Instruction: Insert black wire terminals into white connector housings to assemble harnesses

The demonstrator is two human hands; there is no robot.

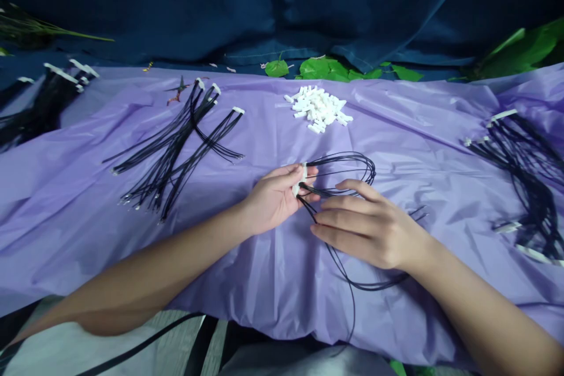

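Note:
Near the middle of the purple sheet, my left hand pinches white connectors between thumb and fingers. Thin black wires run out of them to the right; some loop back, others hang toward the front edge. My right hand is just right of the connectors, over the wires, fingers bent and slightly apart. Its thumb is hidden, and whether its fingers grip a wire cannot be made out. Beyond the hands lies a pile of small white connectors.
Bundles of black wires with white connectors lie at left, far left and right. A dark blue cloth hangs behind the purple sheet. Green leaves line the back edge.

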